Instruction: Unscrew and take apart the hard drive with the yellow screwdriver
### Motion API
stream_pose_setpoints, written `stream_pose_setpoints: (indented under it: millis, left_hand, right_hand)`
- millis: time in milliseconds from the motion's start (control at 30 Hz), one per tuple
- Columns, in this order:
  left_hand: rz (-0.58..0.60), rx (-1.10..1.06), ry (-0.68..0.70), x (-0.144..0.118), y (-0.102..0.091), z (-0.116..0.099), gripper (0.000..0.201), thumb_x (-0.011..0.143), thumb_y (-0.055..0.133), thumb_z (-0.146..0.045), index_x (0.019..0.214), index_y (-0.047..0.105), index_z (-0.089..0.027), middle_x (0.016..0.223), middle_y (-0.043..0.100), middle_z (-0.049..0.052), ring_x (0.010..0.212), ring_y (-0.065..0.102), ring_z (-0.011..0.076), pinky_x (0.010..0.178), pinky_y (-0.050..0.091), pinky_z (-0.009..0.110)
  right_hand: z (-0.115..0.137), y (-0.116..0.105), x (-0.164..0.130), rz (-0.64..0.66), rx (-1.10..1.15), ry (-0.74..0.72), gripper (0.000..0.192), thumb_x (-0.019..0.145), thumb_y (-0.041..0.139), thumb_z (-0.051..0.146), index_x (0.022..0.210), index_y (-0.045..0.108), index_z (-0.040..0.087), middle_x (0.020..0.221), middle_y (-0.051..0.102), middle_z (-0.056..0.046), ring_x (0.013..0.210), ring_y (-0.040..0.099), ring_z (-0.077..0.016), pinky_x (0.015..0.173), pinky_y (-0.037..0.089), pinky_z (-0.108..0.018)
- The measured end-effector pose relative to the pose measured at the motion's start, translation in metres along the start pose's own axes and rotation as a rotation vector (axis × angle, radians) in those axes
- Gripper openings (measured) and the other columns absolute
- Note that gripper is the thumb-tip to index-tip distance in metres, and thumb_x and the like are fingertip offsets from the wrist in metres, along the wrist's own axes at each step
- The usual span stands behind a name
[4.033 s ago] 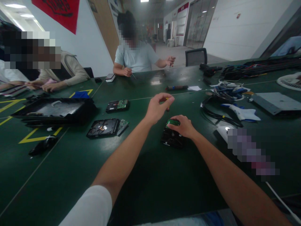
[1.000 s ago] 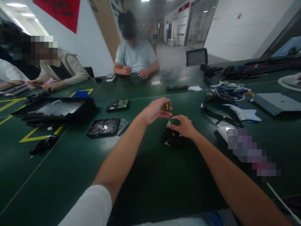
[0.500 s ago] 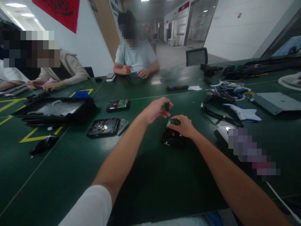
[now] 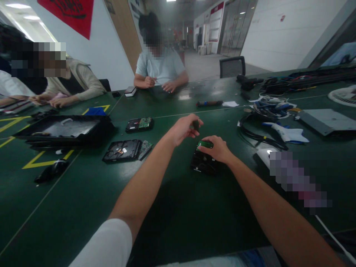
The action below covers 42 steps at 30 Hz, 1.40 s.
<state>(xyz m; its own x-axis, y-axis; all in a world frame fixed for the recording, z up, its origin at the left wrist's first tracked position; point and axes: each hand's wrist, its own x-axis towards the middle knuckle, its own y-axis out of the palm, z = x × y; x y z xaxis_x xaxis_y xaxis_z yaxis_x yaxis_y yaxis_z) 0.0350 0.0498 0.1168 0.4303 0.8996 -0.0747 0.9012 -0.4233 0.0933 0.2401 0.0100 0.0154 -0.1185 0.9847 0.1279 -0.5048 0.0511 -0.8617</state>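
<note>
in the head view, the left hand [image 4: 187, 129], half curled, holds a small dark object [image 4: 195, 125] near the black hard drive [image 4: 201, 164] on the green table [image 4: 172, 211], whose far end the right hand [image 4: 217, 149] grips, thumb and fingers closed around the drive.

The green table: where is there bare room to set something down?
The green tabletop is bare between the forearms, nearer the wearer than the black hard drive, and at near left, between the white sleeve and the dark object. It is crowded at right, with cables and a grey metal box, and around the black trays at left.
</note>
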Motion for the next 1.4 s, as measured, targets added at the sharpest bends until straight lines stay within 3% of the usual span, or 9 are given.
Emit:
stream_pose_setpoints:
  millis: [300, 533, 767, 1000, 1233, 1400]
  left_hand:
    - [0.034, -0.058, -0.053, -0.0023, 0.0047, -0.0001, 0.023, 0.096, 0.061, -0.042, 0.099, 0.063, -0.019, 0.101, 0.080, 0.012, 0.063, 0.071, 0.0163, 0.054, 0.051, 0.026]
    - [0.005, 0.029, 0.002, 0.0001, 0.0016, -0.0001, 0.028, 0.095, 0.059, -0.040, 0.097, 0.072, -0.015, 0.100, 0.076, 0.011, 0.059, 0.066, 0.0120, 0.051, 0.047, 0.024]
    - [-0.004, -0.044, -0.017, -0.0027, 0.0065, -0.0007, 0.020, 0.094, 0.062, -0.038, 0.101, 0.059, -0.020, 0.098, 0.079, 0.010, 0.060, 0.070, 0.0164, 0.052, 0.048, 0.025]
    - [-0.032, 0.053, 0.044, -0.0028, 0.0051, -0.0021, 0.023, 0.093, 0.061, -0.036, 0.094, 0.072, -0.016, 0.099, 0.076, 0.010, 0.060, 0.065, 0.0114, 0.052, 0.046, 0.024]
    - [0.021, -0.057, -0.025, -0.0016, 0.0063, 0.0007, 0.020, 0.094, 0.061, -0.039, 0.100, 0.060, -0.020, 0.101, 0.080, 0.011, 0.059, 0.069, 0.0154, 0.051, 0.047, 0.026]
    - [0.008, 0.013, 0.005, -0.0011, 0.0052, -0.0005, 0.022, 0.094, 0.061, -0.038, 0.098, 0.069, -0.017, 0.100, 0.077, 0.010, 0.059, 0.068, 0.0124, 0.051, 0.046, 0.023]
  right_hand:
    - [-0.0017, 0.0014, -0.0003, -0.014, -0.010, -0.008, 0.046, 0.094, 0.075, 0.065, 0.127, 0.079, 0.033, 0.132, 0.075, -0.007, 0.126, 0.064, -0.0365, 0.105, 0.048, -0.052]
    - [-0.0018, 0.0020, 0.0006, -0.013, -0.005, 0.005, 0.049, 0.093, 0.075, 0.065, 0.129, 0.078, 0.031, 0.131, 0.076, -0.009, 0.128, 0.064, -0.0379, 0.105, 0.048, -0.054]
    - [-0.0008, 0.0010, 0.0000, -0.008, -0.011, 0.004, 0.048, 0.093, 0.075, 0.065, 0.128, 0.078, 0.032, 0.134, 0.075, -0.009, 0.130, 0.063, -0.0382, 0.106, 0.048, -0.055]
    - [-0.0019, 0.0014, 0.0007, -0.013, 0.004, -0.005, 0.047, 0.093, 0.076, 0.064, 0.127, 0.079, 0.032, 0.132, 0.076, -0.009, 0.127, 0.064, -0.0376, 0.105, 0.049, -0.054]
    - [-0.0014, 0.0014, 0.0000, -0.013, -0.010, -0.009, 0.046, 0.093, 0.075, 0.065, 0.126, 0.079, 0.032, 0.132, 0.076, -0.008, 0.126, 0.064, -0.0373, 0.103, 0.049, -0.053]
    - [-0.0008, 0.0019, 0.0003, -0.023, -0.006, 0.001, 0.047, 0.093, 0.076, 0.064, 0.127, 0.078, 0.032, 0.131, 0.076, -0.009, 0.125, 0.065, -0.0368, 0.103, 0.049, -0.054]
